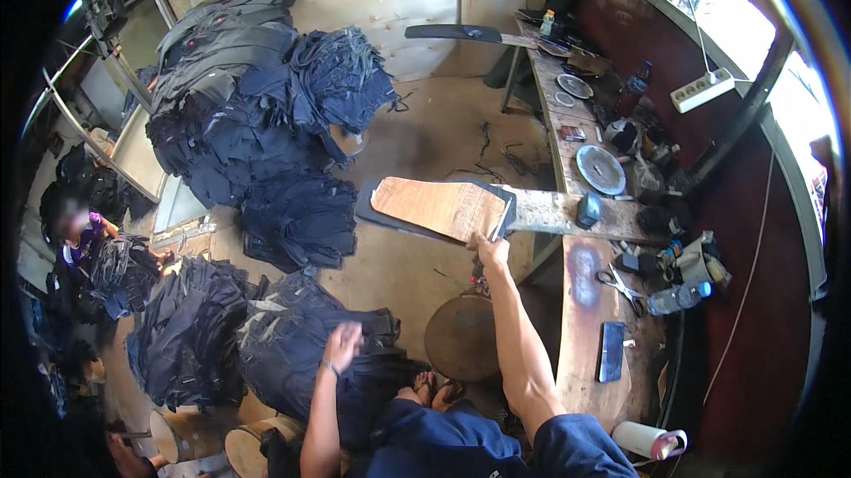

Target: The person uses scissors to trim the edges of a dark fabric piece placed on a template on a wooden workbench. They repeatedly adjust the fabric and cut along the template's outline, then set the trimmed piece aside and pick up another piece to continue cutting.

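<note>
My right hand [490, 252] is closed on the near right end of a flat wooden board [434, 205]. The board is light brown with rounded corners. It lies over a dark padded arm [370, 209] on a pale plank [541, 210] that juts out from the bench. My left hand [341, 347] is off to the left, above a heap of dark trousers-like garments [292, 336]. Its fingers are smeared by motion, and I see nothing in it.
Large stacks of dark garments [239, 106] stand at the far left. Along the right, a workbench [581, 349] holds scissors [619, 287], a phone [611, 351] and a water bottle [679, 298]. A round-topped stool [461, 336] is below. Another person [84, 230] sits at the left.
</note>
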The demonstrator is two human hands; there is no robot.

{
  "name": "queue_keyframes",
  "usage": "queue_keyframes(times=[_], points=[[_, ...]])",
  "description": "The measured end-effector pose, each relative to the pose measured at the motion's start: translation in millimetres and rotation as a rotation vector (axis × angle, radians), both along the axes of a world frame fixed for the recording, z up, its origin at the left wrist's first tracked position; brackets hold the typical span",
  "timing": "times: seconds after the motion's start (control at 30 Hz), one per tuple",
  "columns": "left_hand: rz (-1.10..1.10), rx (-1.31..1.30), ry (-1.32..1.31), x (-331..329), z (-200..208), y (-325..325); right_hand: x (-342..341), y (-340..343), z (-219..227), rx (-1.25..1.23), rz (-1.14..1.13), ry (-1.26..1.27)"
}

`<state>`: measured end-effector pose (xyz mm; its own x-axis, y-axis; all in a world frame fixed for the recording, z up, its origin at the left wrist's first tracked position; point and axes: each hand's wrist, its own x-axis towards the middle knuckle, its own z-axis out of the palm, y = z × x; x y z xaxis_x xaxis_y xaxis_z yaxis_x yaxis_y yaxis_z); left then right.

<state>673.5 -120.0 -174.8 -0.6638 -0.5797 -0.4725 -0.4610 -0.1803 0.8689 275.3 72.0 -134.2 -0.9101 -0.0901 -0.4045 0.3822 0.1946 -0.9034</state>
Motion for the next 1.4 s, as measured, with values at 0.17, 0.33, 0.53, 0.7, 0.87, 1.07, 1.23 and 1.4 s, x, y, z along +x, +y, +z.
queue_keyframes(times=[0.17,0.33,0.53,0.7,0.87,1.07,1.23,1.4], points=[[0.082,-0.022,-0.366,77.8,-13.1,25.6,-10.9,2.4,0.1,0.04,-0.008,-0.019],[-0.033,-0.485,-0.132,2.8,17.3,-15.4,-11.7,16.4,10.2,-0.031,-0.03,0.031],[-0.202,-0.931,0.179,-204.1,94.5,-89.5,-7.9,18.3,7.3,0.004,-0.048,-0.017],[-0.646,-1.066,0.306,-361.6,109.9,-128.9,10.6,35.3,18.5,-0.353,-0.214,-0.037],[-1.119,-0.802,0.273,-447.3,86.6,-151.8,95.6,74.7,59.5,-0.365,-0.932,0.007],[-1.407,-0.596,0.188,-492.5,66.5,-141.5,189.0,72.0,75.3,-0.278,-1.7,0.341],[-1.518,-0.507,0.211,-524.9,55.0,-124.1,246.6,74.8,44.8,-0.189,-2.113,0.506],[-1.586,-0.24,0.224,-544.8,31.9,-114.3,313.3,139.0,5.6,-0.275,-2.311,0.576]])
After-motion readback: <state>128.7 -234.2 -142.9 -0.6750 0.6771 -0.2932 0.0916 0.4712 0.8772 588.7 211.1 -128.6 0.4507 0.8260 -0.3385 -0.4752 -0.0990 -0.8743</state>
